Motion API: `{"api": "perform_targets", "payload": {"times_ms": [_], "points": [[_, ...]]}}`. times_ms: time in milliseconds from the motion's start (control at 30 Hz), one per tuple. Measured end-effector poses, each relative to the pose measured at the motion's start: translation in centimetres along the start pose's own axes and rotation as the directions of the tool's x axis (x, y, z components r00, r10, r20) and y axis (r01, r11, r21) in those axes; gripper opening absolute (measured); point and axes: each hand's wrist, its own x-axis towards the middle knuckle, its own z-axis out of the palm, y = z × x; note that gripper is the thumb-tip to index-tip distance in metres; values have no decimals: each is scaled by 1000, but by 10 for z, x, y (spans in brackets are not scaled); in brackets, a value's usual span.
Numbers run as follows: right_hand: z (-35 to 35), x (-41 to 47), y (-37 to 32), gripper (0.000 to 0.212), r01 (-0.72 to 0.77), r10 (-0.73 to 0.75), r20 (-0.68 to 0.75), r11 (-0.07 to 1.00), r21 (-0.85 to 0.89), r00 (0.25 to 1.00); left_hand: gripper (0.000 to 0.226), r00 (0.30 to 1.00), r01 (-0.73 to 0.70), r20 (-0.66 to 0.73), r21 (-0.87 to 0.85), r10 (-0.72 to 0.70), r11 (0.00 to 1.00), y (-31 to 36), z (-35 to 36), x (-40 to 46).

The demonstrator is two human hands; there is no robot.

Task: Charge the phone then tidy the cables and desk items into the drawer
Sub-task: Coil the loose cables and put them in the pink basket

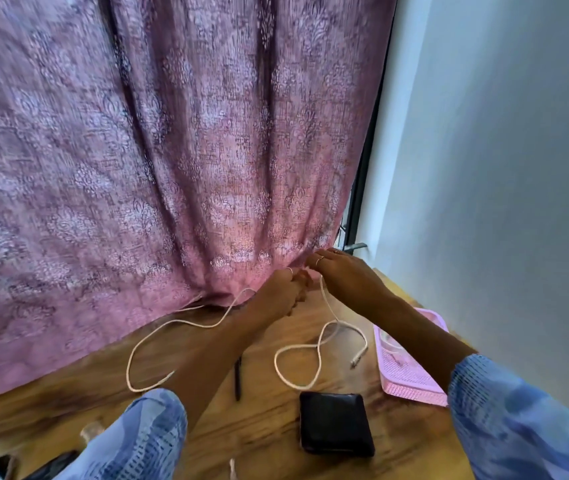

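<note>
Both hands meet at the far edge of the wooden desk (269, 420), against the pink curtain (172, 150). My left hand (281, 294) has curled fingers and holds something small that I cannot make out. My right hand (336, 268) pinches the top of a white cable (310, 348) that hangs down and loops on the desk, its plug (357, 358) lying free. A second white cable (158, 334) runs from my left hand in a long loop to the left. A black wallet (335, 424) lies near the front.
A pink mesh tray (404, 375) sits at the desk's right edge by the grey wall (501, 168). A dark pen (238, 379) lies between my arms. Dark objects (2, 465) show at the bottom left corner.
</note>
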Motion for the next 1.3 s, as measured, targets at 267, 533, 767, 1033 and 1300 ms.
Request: {"api": "perform_targets", "payload": {"times_ms": [267, 533, 767, 1033, 1300], "points": [[-2, 26, -25, 40, -157, 195, -163, 962, 223, 967, 28, 994, -44, 31, -773, 107, 633, 38, -15, -16], [4, 32, -16, 39, -261, 285, -150, 951, 165, 947, 19, 916, -279, -87, -838, 391, 469, 88, -40, -25], [-1, 28, -28, 52, -139, 166, -63, 941, 309, 984, 31, 901, -358, -173, -814, 397, 458, 108, -80, -15], [-27, 37, -66, 33, 53, -23, -105, 955, 292, 994, 39, 884, -467, -228, -417, 407, 780, 111, -76, -20], [-64, 41, -68, 18, -18, 114, -183, 890, 456, 977, 24, 825, -311, -205, 614, 527, 726, 85, -76, -24]]}}
